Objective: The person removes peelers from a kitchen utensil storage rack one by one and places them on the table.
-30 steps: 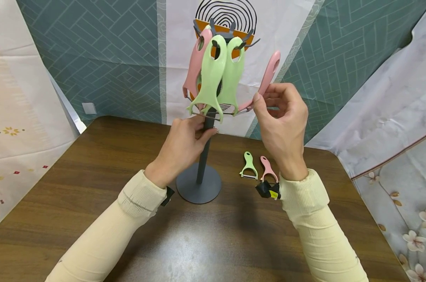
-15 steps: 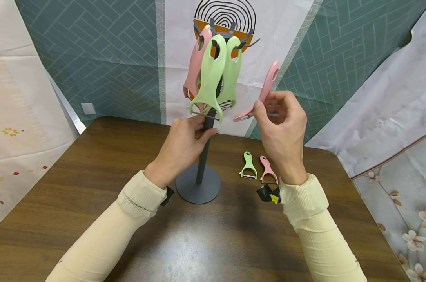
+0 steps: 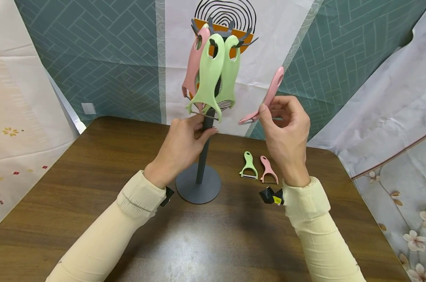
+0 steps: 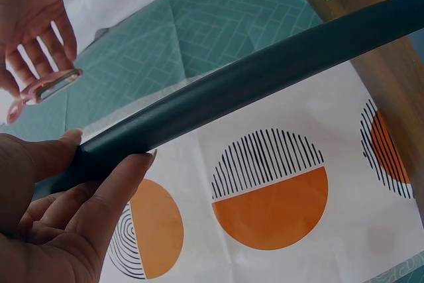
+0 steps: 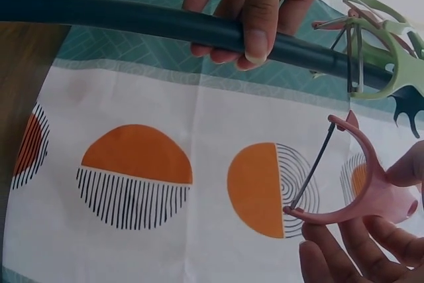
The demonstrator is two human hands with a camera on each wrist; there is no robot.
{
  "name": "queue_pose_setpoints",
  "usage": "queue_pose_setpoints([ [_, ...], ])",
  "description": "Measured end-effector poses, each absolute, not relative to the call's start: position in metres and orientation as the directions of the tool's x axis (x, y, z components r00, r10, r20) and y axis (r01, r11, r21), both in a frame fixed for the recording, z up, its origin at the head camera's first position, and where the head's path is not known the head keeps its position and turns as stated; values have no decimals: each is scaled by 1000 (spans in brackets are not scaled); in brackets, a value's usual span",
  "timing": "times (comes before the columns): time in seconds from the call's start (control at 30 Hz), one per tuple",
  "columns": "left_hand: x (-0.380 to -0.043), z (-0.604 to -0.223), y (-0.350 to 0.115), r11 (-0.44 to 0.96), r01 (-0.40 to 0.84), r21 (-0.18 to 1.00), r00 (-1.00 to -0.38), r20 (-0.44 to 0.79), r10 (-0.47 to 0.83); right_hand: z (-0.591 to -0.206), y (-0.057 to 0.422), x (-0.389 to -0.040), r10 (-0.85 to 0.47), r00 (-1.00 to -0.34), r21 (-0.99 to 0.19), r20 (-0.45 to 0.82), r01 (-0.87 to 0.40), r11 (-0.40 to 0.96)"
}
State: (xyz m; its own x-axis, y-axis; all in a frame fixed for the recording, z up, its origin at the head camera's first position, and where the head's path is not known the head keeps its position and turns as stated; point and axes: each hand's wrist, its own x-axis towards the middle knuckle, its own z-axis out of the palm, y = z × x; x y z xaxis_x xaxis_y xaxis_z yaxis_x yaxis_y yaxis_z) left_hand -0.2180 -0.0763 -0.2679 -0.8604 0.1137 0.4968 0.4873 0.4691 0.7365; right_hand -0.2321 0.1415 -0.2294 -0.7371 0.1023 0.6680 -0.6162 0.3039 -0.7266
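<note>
My left hand [image 3: 182, 145] grips the dark pole [image 4: 218, 94] of an upright stand with a round base [image 3: 198, 192]. Thumb and fingers lie around the pole just below the hanging peelers. My right hand [image 3: 287, 133] pinches a pink peeler [image 3: 272, 92] in the air, right of the stand and apart from it. Its handle points up and its blade end points down to the left; in the right wrist view the pink peeler [image 5: 371, 190] shows its blade. From the stand's hooks [image 3: 230, 27] hang green peelers [image 3: 210, 78] and a pink peeler [image 3: 196, 62], partly overlapping.
On the brown table [image 3: 135, 243], right of the base, lie a green peeler [image 3: 248, 160] and another pink peeler [image 3: 267, 168] side by side. Behind the table hangs a patterned cloth [image 3: 110, 58]. A floral cloth [image 3: 410, 219] covers the right side.
My right hand has moved down and slightly right with the pink peeler, away from the hanging peelers. The nearby green peeler swung slightly left. My left hand stays on the pole.
</note>
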Motion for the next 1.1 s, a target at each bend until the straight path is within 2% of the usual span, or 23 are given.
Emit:
queue_pose_setpoints([
  [1.1,-217,-267,-76,473,477,741,-865,490,105,-249,168,-230,94,-769,-729,632,-549,408],
])
